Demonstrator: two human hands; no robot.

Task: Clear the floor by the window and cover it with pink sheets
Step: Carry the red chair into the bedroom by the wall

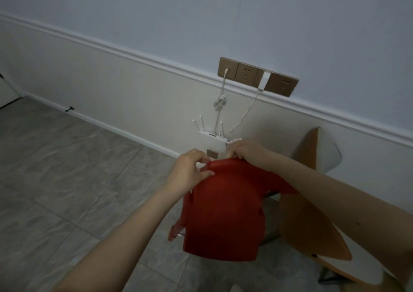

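A red plastic chair (223, 213) hangs in front of me above the grey tiled floor (67, 169), its back toward me. My left hand (190, 171) grips the left end of its top edge. My right hand (248, 152) grips the top edge on the right side. No pink sheets and no window are in view.
A white router (212, 135) with antennas stands at the foot of the wall, cabled to brown wall sockets (257, 76). A tan and white chair (312, 213) stands close on the right against the wall. A small black object (69, 109) lies by the skirting at left.
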